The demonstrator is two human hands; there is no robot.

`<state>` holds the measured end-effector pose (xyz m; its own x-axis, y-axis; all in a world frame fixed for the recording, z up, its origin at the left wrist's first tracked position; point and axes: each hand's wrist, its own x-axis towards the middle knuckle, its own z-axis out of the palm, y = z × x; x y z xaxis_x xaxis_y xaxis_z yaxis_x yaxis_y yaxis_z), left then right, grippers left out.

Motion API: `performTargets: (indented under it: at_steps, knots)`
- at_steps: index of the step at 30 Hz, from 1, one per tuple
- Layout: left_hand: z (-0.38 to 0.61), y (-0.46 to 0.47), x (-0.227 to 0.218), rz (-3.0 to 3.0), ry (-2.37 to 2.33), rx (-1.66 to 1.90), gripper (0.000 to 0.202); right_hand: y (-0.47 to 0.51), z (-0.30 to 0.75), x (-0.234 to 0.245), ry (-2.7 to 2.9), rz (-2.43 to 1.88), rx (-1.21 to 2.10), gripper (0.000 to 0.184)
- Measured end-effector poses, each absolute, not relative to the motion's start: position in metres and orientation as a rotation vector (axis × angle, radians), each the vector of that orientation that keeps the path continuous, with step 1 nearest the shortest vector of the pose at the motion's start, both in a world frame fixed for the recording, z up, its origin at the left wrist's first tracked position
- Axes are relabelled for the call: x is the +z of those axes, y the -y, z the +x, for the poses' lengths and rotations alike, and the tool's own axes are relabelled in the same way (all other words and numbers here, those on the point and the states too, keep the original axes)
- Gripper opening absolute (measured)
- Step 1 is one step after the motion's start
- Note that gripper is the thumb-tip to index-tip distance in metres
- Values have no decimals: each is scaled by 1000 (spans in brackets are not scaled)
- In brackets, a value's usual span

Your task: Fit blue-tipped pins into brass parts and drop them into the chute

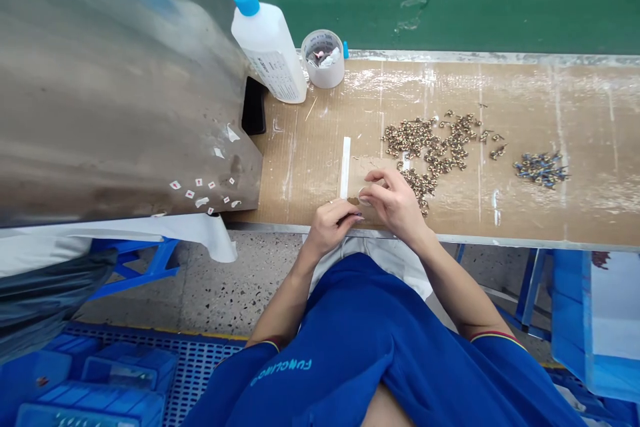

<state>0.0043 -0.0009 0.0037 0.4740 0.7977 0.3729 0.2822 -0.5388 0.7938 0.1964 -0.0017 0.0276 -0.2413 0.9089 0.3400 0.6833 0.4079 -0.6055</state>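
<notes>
My left hand is over the bench's front edge, thumb and fingers pinched together; what it holds is too small to name. Close on its right, my right hand has thumb and index finger pressed together at the fingertips, and I cannot make out what is between them. A white paper strip lies just beyond my left hand. Beyond my right hand spreads a loose pile of small brass-coloured metal pieces. Farther right is a smaller heap of similar pieces with blue parts.
A white bottle with a blue nozzle stands at the back left beside a tape roll holding scraps. A thin stick lies before them. The metal surface at left carries small stickers. Blue crates stand below.
</notes>
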Motion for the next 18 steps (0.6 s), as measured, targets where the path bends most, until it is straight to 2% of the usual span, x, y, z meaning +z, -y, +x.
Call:
performTargets:
  at_steps: [5,10,15,18]
  knots:
    - [4,0,3,2020,-887,940,20,3,203,31,2007,-1444,398,21]
    - [5,-1,3,2021,-910,915,24,3,202,31,1986,-1356,579,21]
    - [4,-1,2,2076,-882,924,22,9,203,35,1706,-1370,659,15]
    - [4,-1,1,2128,-858,924,23,21,207,37,1498,-1375,744,19]
